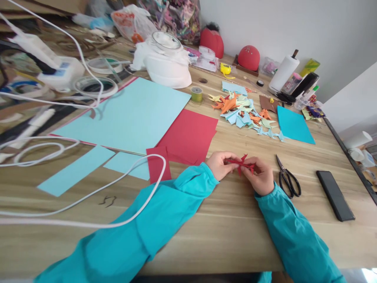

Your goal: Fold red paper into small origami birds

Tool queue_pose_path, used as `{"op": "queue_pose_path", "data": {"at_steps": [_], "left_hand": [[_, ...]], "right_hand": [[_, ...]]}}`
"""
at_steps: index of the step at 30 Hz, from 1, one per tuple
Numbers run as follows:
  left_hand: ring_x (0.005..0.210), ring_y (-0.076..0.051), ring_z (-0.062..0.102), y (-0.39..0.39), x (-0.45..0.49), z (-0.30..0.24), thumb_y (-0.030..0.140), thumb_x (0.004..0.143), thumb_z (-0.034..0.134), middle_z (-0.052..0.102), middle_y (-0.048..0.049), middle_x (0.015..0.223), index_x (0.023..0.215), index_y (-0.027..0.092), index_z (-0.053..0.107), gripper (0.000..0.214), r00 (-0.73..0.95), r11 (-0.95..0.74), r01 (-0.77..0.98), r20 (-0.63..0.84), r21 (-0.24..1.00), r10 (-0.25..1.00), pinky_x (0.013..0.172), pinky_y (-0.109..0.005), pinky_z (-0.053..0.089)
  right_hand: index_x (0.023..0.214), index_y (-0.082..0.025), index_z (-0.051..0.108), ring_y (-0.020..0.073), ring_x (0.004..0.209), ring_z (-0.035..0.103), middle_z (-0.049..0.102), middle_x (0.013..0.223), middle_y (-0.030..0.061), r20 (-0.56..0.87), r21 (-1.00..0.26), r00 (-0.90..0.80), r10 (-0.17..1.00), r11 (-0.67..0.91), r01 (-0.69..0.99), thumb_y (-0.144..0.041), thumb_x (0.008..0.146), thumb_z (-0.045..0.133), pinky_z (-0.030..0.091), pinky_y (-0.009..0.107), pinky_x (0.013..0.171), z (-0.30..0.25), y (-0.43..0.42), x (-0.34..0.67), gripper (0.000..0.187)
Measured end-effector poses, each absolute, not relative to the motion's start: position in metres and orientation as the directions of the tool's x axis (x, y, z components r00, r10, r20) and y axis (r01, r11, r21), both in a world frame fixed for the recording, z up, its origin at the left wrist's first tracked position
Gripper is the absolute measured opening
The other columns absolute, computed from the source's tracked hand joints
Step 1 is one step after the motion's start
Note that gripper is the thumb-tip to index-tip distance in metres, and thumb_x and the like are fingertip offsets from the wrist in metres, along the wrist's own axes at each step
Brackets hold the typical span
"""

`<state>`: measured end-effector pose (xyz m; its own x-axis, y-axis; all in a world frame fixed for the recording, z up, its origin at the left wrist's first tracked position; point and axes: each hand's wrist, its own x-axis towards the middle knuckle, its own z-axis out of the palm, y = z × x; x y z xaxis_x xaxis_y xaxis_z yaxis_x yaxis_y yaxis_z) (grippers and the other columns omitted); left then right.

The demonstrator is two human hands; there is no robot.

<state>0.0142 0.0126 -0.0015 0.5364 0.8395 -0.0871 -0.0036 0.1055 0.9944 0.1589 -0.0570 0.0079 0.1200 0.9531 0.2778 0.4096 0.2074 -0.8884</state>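
Between my two hands is a small folded red paper piece (242, 162) with pointed ends, just above the wooden table (224, 236). My left hand (221, 165) pinches its left end between thumb and fingers. The right end is pinched by my right hand (261, 175). Both sleeves are turquoise. Black-handled scissors (287, 179) lie to the right of my right hand, their blades slightly apart. Left of my left hand lie red paper sheets (188, 135) and a smaller red strip (156, 163).
Folded paper cranes (240, 110) in several colours are heaped at the back, beside turquoise paper (296, 125). A phone (335, 195) lies right. Large pale blue sheets (123, 114) cover the left, and a white cable (88, 225) loops over my left forearm in view. A thread spool (196, 94) stands behind.
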Motion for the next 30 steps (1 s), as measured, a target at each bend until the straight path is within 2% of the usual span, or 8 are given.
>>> {"op": "queue_pose_path", "data": {"at_steps": [4, 10, 16, 23, 27, 30], "left_hand": [[0.042, -0.006, 0.049, 0.014, 0.013, 0.004, 0.018, 0.062, 0.071, 0.065, -0.0015, 0.058, 0.079, 0.013, 0.071, 0.019, 0.535, 0.123, -0.035, -0.086, 0.992, 0.841, 0.042, -0.018, 0.041], [0.033, -0.006, 0.046, 0.014, 0.012, 0.009, 0.029, 0.053, 0.08, 0.058, 0.0016, 0.042, 0.067, 0.013, 0.07, 0.023, 0.505, 0.19, -0.055, -0.137, 0.98, 0.852, 0.037, -0.019, 0.038], [0.031, -0.008, 0.048, 0.016, 0.01, 0.006, 0.037, 0.045, 0.083, 0.062, -0.0009, 0.045, 0.064, 0.012, 0.069, 0.035, 0.498, 0.234, -0.078, -0.166, 0.969, 0.851, 0.035, -0.021, 0.037], [0.034, -0.011, 0.054, 0.019, 0.008, 0.013, 0.038, 0.048, 0.082, 0.062, -0.0013, 0.045, 0.066, 0.011, 0.069, 0.035, 0.548, 0.284, -0.117, -0.177, 0.952, 0.818, 0.04, -0.022, 0.04], [0.035, -0.011, 0.053, 0.02, 0.008, 0.011, 0.034, 0.043, 0.084, 0.062, -0.0009, 0.045, 0.061, 0.011, 0.067, 0.033, 0.518, 0.276, -0.14, -0.168, 0.951, 0.839, 0.041, -0.023, 0.042], [0.035, -0.01, 0.053, 0.021, 0.008, 0.009, 0.033, 0.047, 0.083, 0.059, 0.0003, 0.04, 0.062, 0.012, 0.067, 0.03, 0.495, 0.254, -0.13, -0.16, 0.958, 0.854, 0.04, -0.021, 0.04]], "right_hand": [[0.08, -0.021, 0.061, 0.0145, 0.062, 0.058, 0.065, 0.072, 0.0035, 0.282, -0.891, 0.151, 0.948, 0.2, 0.406, -0.028, 0.076, 0.065, 0.048, 0.029, 0.058, 0.009, -0.058, 0.159, 0.01], [0.076, -0.021, 0.063, 0.0161, 0.066, 0.06, 0.066, 0.071, 0.0032, 0.313, -0.908, 0.186, 0.931, 0.236, 0.346, -0.027, 0.072, 0.068, 0.049, 0.03, 0.061, 0.012, -0.057, 0.159, 0.009], [0.073, -0.021, 0.065, 0.0163, 0.064, 0.06, 0.067, 0.068, 0.0027, 0.314, -0.92, 0.209, 0.926, 0.242, 0.307, -0.028, 0.07, 0.071, 0.048, 0.03, 0.06, 0.015, -0.056, 0.158, 0.01], [0.069, -0.02, 0.065, 0.0142, 0.056, 0.056, 0.064, 0.061, 0.0006, 0.304, -0.94, 0.269, 0.914, 0.241, 0.242, -0.029, 0.066, 0.074, 0.046, 0.03, 0.055, 0.014, -0.054, 0.159, 0.012], [0.069, -0.02, 0.066, 0.0136, 0.055, 0.056, 0.063, 0.061, 0.0005, 0.288, -0.948, 0.285, 0.914, 0.231, 0.216, -0.027, 0.065, 0.074, 0.046, 0.029, 0.054, 0.012, -0.054, 0.16, 0.012], [0.07, -0.02, 0.066, 0.0122, 0.052, 0.054, 0.062, 0.059, -0.0003, 0.258, -0.962, 0.314, 0.914, 0.213, 0.172, -0.026, 0.066, 0.074, 0.045, 0.029, 0.051, 0.009, -0.053, 0.162, 0.011]]}}
